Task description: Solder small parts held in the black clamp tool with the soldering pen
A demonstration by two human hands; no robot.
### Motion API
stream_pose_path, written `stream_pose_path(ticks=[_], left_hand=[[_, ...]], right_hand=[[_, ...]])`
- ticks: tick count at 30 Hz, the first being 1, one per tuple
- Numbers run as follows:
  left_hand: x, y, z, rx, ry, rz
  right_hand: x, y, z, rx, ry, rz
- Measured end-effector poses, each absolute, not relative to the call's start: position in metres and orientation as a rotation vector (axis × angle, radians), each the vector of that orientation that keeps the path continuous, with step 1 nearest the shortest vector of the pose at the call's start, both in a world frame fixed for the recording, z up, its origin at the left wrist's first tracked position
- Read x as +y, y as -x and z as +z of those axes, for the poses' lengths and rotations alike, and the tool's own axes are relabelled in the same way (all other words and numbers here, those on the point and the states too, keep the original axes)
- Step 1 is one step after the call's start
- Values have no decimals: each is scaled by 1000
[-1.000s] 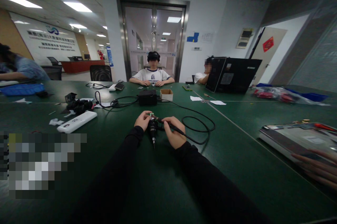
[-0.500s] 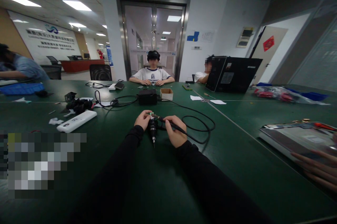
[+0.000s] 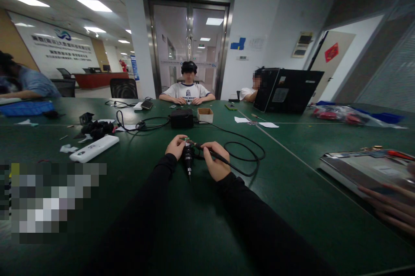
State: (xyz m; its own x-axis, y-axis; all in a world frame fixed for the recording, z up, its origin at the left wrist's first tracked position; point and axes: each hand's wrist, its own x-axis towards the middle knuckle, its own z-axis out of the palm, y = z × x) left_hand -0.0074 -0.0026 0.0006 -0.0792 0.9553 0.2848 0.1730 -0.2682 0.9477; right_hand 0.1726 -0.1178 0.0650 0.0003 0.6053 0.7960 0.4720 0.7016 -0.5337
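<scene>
**Left fingertips and a pen-shaped tool meet at a small green piece**

A dull green table (image 3: 292,181), crossed by pale seams, fills the foreground; its surface shows between the dark-sleeved forearms and on to the right, up to the edge of a flat, silver-edged device (image 3: 343,168), where another person's hand (image 3: 395,207) is blurred. A boxy black case (image 3: 298,92) stands at the far right. The blue plastic tray (image 3: 27,109) at far left hides its contents; by a second blue tray (image 3: 385,117), at right, a clear, crinkled bag (image 3: 343,115) shows red items inside. Beyond the hands, a black box (image 3: 181,119) sits just beside an open-topped cardboard box (image 3: 205,116), whose contents cannot be made out.

The right hand (image 3: 218,161) grips a slim black pen-shaped tool (image 3: 220,157), its smooth cable (image 3: 261,159) looping rightward. Between the hands, a glossy, tapered black tool (image 3: 188,157) points its metal tip nearward. At its far end is the green piece (image 3: 186,139), with the bent fingertips of the left hand (image 3: 175,148) beside it; whether they pinch it, I cannot tell.
</scene>
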Motion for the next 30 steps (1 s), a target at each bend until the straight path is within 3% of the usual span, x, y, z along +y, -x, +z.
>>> stream_pose_path(ticks=[30], left_hand=[[-3, 6, 2, 1288, -1461, 1429]], right_hand=[[-116, -174, 63, -1639, 901, 142]])
